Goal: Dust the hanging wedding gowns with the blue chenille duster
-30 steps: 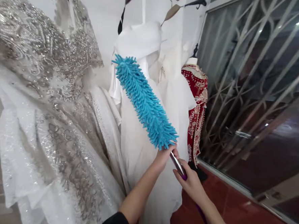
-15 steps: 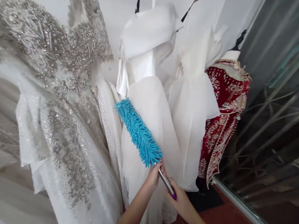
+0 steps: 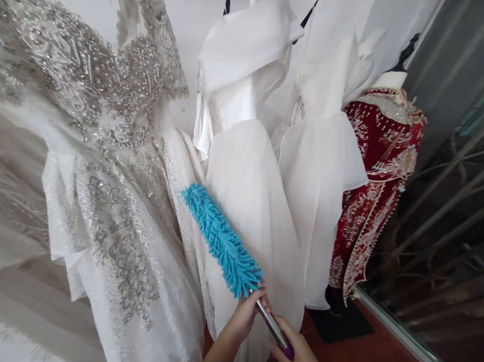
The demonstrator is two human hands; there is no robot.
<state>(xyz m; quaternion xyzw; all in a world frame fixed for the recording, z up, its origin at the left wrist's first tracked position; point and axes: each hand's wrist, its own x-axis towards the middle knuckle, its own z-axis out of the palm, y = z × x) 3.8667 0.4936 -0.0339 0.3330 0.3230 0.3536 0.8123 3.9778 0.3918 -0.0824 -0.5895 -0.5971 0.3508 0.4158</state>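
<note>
Left hand (image 3: pixel 242 316) and, lower, right hand (image 3: pixel 300 354): fingers wrapped round silver tubular handle (image 3: pixel 272 326), below blue fringed duster head (image 3: pixel 224 242); white gown (image 3: pixel 254 188) behind head.

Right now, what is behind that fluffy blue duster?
Behind the blue duster hangs a plain white gown, with lacy white fabric behind the duster's tip. Whatever cloth the duster covers cannot be seen.

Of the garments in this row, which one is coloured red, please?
The garment at the right end of the row, right of the blue duster. Only it is red; the silvery dress and the white dresses are pale.
</note>
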